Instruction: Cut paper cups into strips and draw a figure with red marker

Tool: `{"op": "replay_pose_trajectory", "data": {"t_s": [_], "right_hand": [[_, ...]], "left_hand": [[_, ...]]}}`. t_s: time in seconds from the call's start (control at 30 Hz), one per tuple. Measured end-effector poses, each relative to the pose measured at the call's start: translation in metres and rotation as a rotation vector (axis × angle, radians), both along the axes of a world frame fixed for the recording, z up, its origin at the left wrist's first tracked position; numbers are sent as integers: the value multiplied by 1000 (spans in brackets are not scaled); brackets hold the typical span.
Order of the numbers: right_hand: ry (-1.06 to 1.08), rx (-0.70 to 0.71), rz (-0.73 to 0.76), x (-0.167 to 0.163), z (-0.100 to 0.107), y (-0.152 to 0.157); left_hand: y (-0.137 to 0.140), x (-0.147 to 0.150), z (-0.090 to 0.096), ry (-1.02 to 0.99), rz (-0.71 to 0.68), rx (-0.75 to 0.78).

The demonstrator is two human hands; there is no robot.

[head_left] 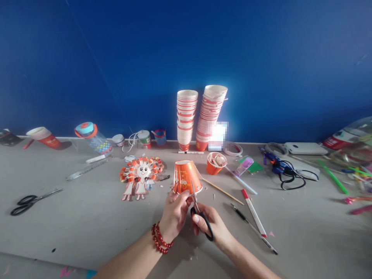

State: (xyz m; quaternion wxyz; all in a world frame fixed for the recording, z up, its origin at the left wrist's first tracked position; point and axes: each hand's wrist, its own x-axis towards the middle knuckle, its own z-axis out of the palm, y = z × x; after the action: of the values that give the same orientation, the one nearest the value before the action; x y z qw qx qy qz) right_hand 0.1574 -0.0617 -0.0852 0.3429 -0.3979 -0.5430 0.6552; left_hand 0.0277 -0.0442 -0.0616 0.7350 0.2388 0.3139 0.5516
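An orange paper cup [186, 176] is upside down in front of me, with slits cut along its left side. My left hand [177, 209], with a red bead bracelet [159, 240] at the wrist, grips the cup by its near rim. In my right hand [209, 221] is a pair of black-handled scissors [207, 224], its blades up against the cup's near side. Whether the blades are parted is hard to make out. To the left lies a finished-looking paper doll [143, 172] with a drawn face and curled orange-and-white strips around it.
Two tall stacks of paper cups [186, 112] stand by the blue wall. A small cup of scraps [215, 164], a wooden stick [223, 192], a red marker [254, 213] and a pen [252, 226] lie rightward, near a blue glue gun [277, 162]. Other scissors [33, 200] rest far left.
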Motion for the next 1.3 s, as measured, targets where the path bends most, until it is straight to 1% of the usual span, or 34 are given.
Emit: {"op": "replay_pose_trajectory", "data": {"t_s": [0.1,0.3,0.43,0.57,0.77,0.87,0.97,1.17,1.3], "right_hand": [[16,8,1,1,0,1],[38,48,3,0,5,2],[71,16,-4,-1,4,0],[72,17,12,-1,3,0],[56,8,26,-1,2,0],[46,12,14,0,0,0],[35,19,4,-1,-2,1],[-8,26,-45,-2,-5,0],[-38,24,-86,-4,-7,-2]], "left_hand": [[0,1,-4,12,1,-14],[0,3,-11,37,58,17],[-1,3,-9,43,34,-11],[-2,4,-7,53,19,-24],[-1,3,-9,27,45,-14],[-1,3,-8,6,62,-15],[-1,3,-7,25,73,-35],[-2,4,-3,29,35,-81],[-1,5,-3,23,86,-70]]}}
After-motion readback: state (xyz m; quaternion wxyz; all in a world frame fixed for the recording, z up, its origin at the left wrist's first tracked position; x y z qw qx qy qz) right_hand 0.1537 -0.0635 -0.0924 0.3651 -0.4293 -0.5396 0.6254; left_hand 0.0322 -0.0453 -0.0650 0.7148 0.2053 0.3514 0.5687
